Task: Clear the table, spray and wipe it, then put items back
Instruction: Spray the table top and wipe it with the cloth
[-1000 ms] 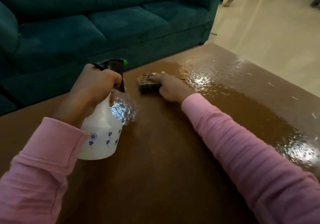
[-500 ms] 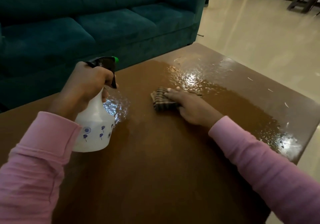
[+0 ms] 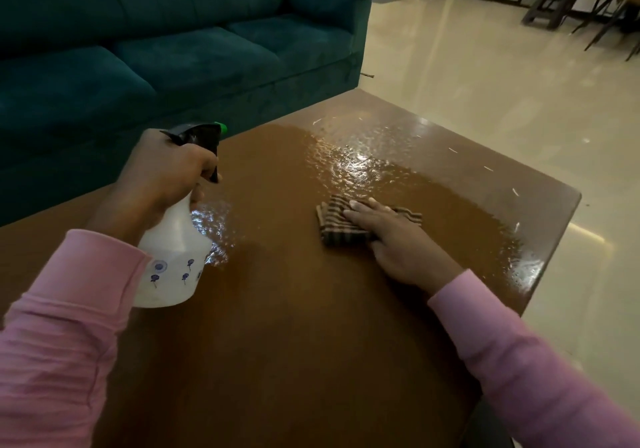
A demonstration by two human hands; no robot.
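A pale, glossy floor (image 3: 485, 77) fills the right side of the room, reflecting light in long streaks, with dark chair legs (image 3: 561, 1) at its far edge. A teal sofa (image 3: 173, 49) with soft, velvety cushions runs along the far left, close to the counter's far edge. The brown wooden counter (image 3: 277, 343) has a flat, polished top and squared corners; its far right portion shines with a wet film and beaded droplets (image 3: 353, 163), while the near half looks dull and dry. A few small pale flecks (image 3: 453, 150) lie near its right edge. The near half of the top is bare.

The left hand (image 3: 166, 177), in a pink sleeve (image 3: 59, 337), has its grip clamped around the neck of a white plastic spray bottle (image 3: 169, 260) printed with small blue flowers, a finger at the black trigger head with a green nozzle tip (image 3: 223, 128). The bottle is tilted over the counter's left side, beside a small wet patch (image 3: 214, 222). The right hand (image 3: 398, 240) lies flat, fingers (image 3: 360, 210) together, pressing a folded striped cloth (image 3: 339, 226) onto the counter just at the near edge of the wet area.
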